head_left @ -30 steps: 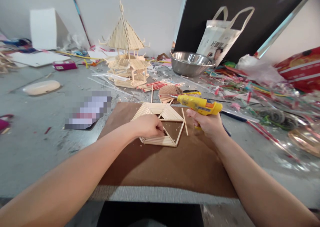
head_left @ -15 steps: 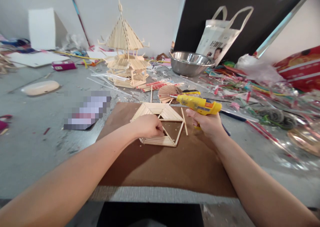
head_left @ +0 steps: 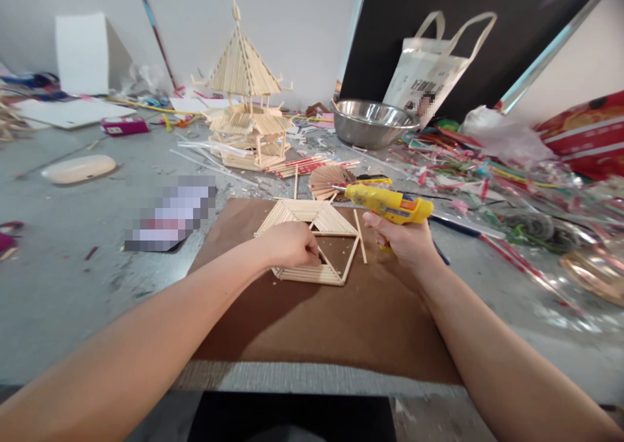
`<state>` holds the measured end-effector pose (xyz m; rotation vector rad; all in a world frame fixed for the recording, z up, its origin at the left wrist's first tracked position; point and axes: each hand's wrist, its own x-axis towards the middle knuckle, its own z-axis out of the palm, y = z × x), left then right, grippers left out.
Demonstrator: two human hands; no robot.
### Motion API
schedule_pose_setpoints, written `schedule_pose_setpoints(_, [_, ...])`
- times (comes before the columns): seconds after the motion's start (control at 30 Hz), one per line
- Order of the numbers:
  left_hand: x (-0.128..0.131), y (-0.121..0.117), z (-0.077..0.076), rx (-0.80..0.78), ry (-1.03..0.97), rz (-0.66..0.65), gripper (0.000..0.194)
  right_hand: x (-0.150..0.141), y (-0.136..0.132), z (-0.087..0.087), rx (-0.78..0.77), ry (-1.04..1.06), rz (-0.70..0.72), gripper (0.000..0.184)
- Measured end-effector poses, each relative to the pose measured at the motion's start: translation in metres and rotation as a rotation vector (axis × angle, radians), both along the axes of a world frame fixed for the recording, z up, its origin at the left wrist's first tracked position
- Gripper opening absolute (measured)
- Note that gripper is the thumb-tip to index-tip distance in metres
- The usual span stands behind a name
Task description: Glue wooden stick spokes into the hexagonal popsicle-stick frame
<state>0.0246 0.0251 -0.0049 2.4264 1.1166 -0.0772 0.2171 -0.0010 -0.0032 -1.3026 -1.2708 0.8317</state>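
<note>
On a littered gray table (head_left: pixel 63 247), a white oval case (head_left: pixel 80 169) is lying toward the far left, with a purple box (head_left: pixel 125 127) sitting farther back and a smartphone (head_left: pixel 170 214), its screen pixelated, lying nearer the middle. A pagoda model (head_left: pixel 249 123) made of pale sticks is standing at the back. In front of it, the person's left hand (head_left: pixel 292 244) is reaching over a flat hexagonal stick frame (head_left: pixel 334 220), its fingers curling close together near the center — the fingertips are partly hiding, so whether they are pinching anything cannot be told. The frame is lying on a brown sheet (head_left: pixel 316 328), with rows of sticks filling its far and near sides and bare sheet showing through its right section. A loose stick (head_left: pixel 360 237) is lying just right of it. Farther back, a steel basin (head_left: pixel 375 128) is sitting beside a white tote bag (head_left: pixel 414 71). The right hand (head_left: pixel 404 237) is gripping a yellow glue gun (head_left: pixel 383 203) by its handle — the nozzle is pointing left. A red bag (head_left: pixel 589 133) is filling the far right edge.
</note>
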Motion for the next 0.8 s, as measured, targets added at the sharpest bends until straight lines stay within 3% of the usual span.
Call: schedule_pose_setpoints(0.8, [0.0021,-0.0003,0.0033,-0.010,0.018,0.002,0.024,0.0031,0.0013,-0.0037,-0.010,-0.025,-0.007,0.023])
